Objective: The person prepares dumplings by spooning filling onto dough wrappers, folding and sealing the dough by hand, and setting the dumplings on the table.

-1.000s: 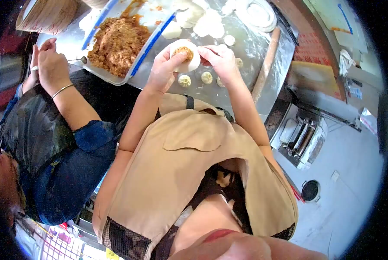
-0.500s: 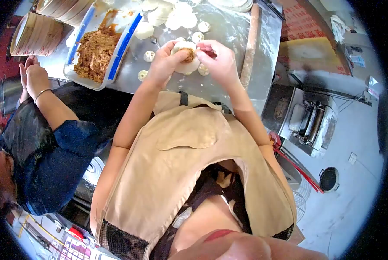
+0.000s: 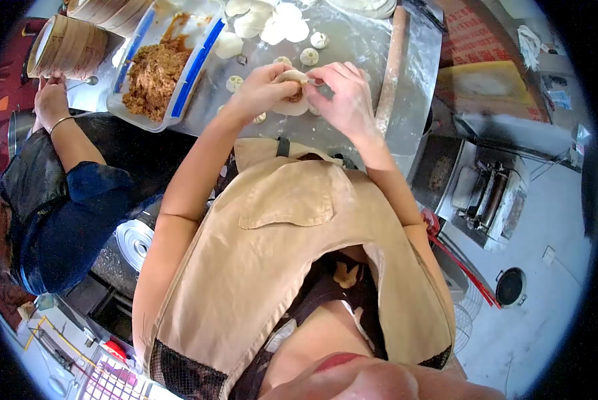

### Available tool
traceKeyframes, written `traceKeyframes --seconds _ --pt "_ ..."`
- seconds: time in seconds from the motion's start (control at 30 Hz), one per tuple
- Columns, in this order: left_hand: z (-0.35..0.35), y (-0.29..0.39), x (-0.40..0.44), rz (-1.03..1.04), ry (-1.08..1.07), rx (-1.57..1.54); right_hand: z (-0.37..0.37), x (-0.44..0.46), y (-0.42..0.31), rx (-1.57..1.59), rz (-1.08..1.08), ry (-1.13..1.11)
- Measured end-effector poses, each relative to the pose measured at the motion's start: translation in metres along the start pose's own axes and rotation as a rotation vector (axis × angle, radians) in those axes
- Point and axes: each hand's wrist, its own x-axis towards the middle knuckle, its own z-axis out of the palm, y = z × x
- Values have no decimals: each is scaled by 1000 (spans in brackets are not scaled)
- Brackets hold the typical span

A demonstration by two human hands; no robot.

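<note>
Together, left hand [image 3: 261, 91] and right hand [image 3: 346, 99] pinch one filled wrapper [image 3: 289, 108].

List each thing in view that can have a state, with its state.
Left hand, gripping wrapper
Right hand, pinching wrapper
Held wrapper, filled, unsealed
Filling tub, open, partly full
Small dumplings, pleated
Flat wrappers, unfilled
Rolling pin, lying unheld
Bamboo steamers, stacked

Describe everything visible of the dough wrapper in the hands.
The dough wrapper is pale, thin, soft-looking and roughly round, with brown filling near its middle. It is open, held above the metal table. The left hand supports it, thumb over the top by the filling; fingers of the right hand work at its edge. Its underside is hidden.
</note>
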Motion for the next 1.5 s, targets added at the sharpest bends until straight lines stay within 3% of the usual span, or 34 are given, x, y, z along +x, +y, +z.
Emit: traceKeyframes --seconds 0.07,0.13,0.27,0.33,0.43,0.6,0.9,1.0,1.1,1.27,1.3,1.37,1.43,1.5 --pt "1 6 -1 -11 -46 72 3 0 5 -79 -38 -47" --pt "5 13 -4 -8 64 -59 0 -3 1 -82 -6 -38" --pt "0 8 -7 58 85 -122 1 1 -4 -3 61 15" --pt "-4 11 -4 59 37 58 -2 0 -5 -69 16 -9" --pt "-6 11 -3 73 10 51 -2 2 -8 -155 -42 -9" --pt "-6 12 0 139 82 295 -1 0 -13 -264 -104 -21" --pt "-4 30 -11 142 22 578 -5 -2 -24 -237 -58 -20" --pt "-9 28 -15 124 -44 123 -2 -4 -20 -108 25 13" --pt "1 5 -29 70 -18 -660 7 -7 -22 67 145 128" --pt "9 -25 -32 228 248 -564 28 -1 -35 -68 68 141" --pt "7 -5 -45 186 279 -540 30 4 -42 -94 70 106" --pt "-8 -35 -43 358 361 -472 40 15 -47 -132 -76 36" --pt "-20 -31 -68 279 534 -383 58 22 -62 -121 -163 -57" --pt "-38 -69 -72 556 571 -518 86 27 -68 -18 -297 -92"
